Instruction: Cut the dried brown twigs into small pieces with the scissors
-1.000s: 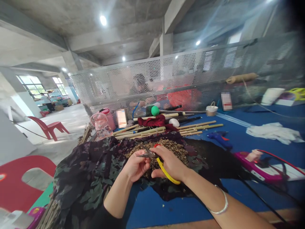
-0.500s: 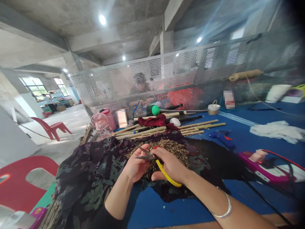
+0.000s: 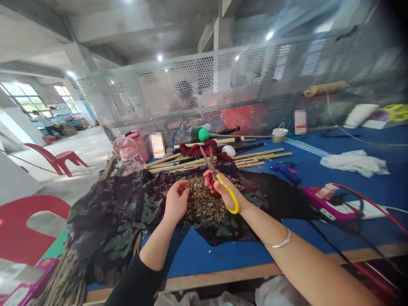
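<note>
My right hand (image 3: 225, 193) grips a pair of scissors (image 3: 212, 165), one handle loop yellow and the other red. The blades point up and away, slightly apart. Below them a heap of dry brown plant bits (image 3: 205, 206) lies on a dark patterned cloth (image 3: 149, 204). At the heap's left edge is my left hand (image 3: 177, 199), fingers curled in toward the thumb. Whatever those fingers hold, if anything, is hidden. The two hands are apart, with the heap between them.
Behind the heap lie several bamboo sticks (image 3: 264, 157), a green ball (image 3: 204, 135) and a pink bag (image 3: 129, 153). On the right are a blue glue gun (image 3: 285, 170), a magenta power strip (image 3: 328, 204) with cables and a white cloth (image 3: 355, 162). A person (image 3: 183, 102) sits behind the perforated screen (image 3: 143, 93).
My hands have moved apart, the left one leftward off the scissors' blades. The scissors have swung from pointing left to pointing up and away. The view has tilted down.
</note>
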Tool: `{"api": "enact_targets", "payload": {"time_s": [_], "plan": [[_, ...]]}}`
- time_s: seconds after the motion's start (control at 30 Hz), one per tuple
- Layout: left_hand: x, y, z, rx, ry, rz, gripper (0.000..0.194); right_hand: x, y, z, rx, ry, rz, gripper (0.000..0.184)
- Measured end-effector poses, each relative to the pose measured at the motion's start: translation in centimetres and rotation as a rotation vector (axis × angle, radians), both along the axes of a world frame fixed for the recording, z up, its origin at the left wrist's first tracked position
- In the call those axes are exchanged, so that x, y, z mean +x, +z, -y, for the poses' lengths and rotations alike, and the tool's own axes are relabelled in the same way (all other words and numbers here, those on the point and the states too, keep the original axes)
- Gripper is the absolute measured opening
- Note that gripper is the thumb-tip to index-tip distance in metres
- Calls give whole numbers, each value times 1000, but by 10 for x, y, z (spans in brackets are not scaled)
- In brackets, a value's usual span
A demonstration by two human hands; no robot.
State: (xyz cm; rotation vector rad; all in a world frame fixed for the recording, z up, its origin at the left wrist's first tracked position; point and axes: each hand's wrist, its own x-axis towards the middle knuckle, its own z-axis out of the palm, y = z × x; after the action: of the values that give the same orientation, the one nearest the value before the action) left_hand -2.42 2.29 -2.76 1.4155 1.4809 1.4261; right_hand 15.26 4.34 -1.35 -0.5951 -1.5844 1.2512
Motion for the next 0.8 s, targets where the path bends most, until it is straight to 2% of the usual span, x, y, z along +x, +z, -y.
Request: {"api": "enact_targets", "payload": {"time_s": [0.07,0.17,0.23,0.3,0.37,0.53,0.6,0.7,0.73,0.8], "plan": [[2,-2,4,124,-25,-244,20,3,1,-6,-66,5,-162,56],[8,3,10,196,-96,-431,20,10,6,-14,-124,-22,-286,62],[18,9,14,225,-220,-516,16,16,13,-15,-162,-12,-336,65],[32,15,17,249,-429,-630,14,22,20,-15,-196,-2,-384,64],[48,19,17,190,-534,-787,17,25,24,-15,-215,-3,-422,63],[73,18,11,-9,-544,-1135,18,26,22,-16,-228,8,-447,60],[72,21,7,-11,-566,-1142,18,25,20,-16,-221,29,-445,59],[56,34,1,66,-616,-984,21,24,19,-14,-206,58,-436,57],[47,40,-1,77,-600,-936,22,24,19,-14,-203,64,-436,57],[27,50,-3,25,-479,-879,23,24,20,-13,-199,69,-436,57]]}}
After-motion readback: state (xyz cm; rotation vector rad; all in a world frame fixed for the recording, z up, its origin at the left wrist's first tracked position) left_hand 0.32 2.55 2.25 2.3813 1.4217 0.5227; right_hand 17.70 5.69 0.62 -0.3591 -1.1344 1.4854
